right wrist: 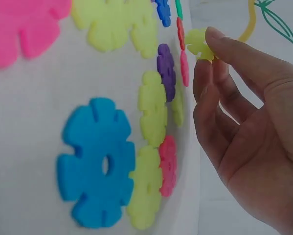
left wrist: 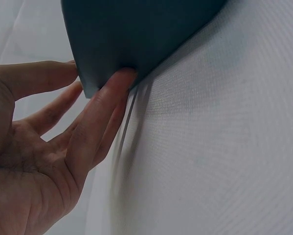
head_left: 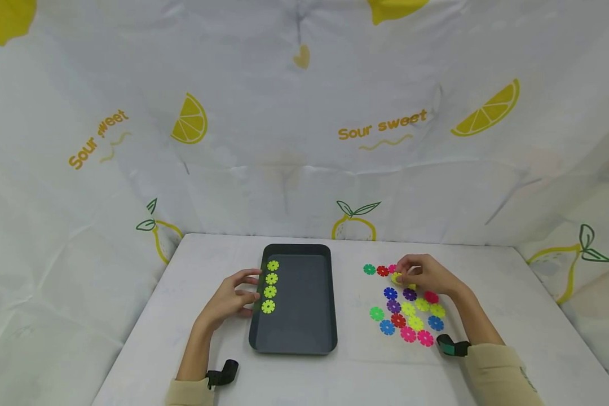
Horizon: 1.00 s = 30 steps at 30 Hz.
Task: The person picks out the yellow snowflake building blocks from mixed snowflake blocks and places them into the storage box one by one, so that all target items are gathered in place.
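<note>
At the left side of the dark grey tray (head_left: pixel 304 335), my left hand (head_left: pixel 226 299) rests spread fingertips against the rim and outer wall. In the left wrist view, one fingertip touches the tray's outer wall (left wrist: pixel 136 34) low down, close to the tabletop. Thumb and index finger of my right hand (head_left: pixel 426 274) pinch a yellow-green snowflake disc (right wrist: pixel 199 44), over the far part of the loose discs. Four-colour clutter lies below that hand, including a blue snowflake disc (right wrist: pixel 95 164) and a purple one (right wrist: pixel 166 71). Inside the tray, several yellow-green discs (head_left: pixel 270 291) form a column along its left side.
Several loose snowflake discs, among them pink (head_left: pixel 408 334), red (head_left: pixel 398 320) and green (head_left: pixel 376 313), lie on the white tabletop (head_left: pixel 355 369) right of the tray. A lemon-print cloth (head_left: pixel 284 197) hangs behind the table. Each wrist wears a black camera mount (head_left: pixel 224 373).
</note>
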Tool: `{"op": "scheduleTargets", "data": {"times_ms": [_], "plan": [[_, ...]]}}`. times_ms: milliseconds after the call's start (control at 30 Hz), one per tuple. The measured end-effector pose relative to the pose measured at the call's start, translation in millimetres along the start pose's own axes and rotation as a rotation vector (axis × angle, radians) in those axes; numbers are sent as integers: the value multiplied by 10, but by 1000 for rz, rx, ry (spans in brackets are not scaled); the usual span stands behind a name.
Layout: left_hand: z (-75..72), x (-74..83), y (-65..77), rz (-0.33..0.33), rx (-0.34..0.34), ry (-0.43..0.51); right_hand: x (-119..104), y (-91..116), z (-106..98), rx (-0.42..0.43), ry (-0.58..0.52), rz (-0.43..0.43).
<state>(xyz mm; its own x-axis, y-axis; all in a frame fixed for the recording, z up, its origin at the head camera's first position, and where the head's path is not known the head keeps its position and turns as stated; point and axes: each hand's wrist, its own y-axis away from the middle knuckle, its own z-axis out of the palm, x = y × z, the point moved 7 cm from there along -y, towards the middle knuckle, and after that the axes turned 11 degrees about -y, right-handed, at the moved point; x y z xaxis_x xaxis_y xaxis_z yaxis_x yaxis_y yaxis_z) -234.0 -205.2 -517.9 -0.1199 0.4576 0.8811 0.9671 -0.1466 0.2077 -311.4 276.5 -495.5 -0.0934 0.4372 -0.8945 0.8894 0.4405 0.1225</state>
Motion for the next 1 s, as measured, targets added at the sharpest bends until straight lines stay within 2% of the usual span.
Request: {"op": "scheduleTargets", "data": {"times_ms": [367, 600, 1000], "plan": [[6, 2, 1, -3, 2, -3, -302, -22, 141, -39, -75, -108], [4, -7, 2, 0, 6, -8, -536, -75, 342, -109, -140, -142], [6, -2, 10, 3, 4, -7, -1035, -189, 765, -185, -155, -193]]}}
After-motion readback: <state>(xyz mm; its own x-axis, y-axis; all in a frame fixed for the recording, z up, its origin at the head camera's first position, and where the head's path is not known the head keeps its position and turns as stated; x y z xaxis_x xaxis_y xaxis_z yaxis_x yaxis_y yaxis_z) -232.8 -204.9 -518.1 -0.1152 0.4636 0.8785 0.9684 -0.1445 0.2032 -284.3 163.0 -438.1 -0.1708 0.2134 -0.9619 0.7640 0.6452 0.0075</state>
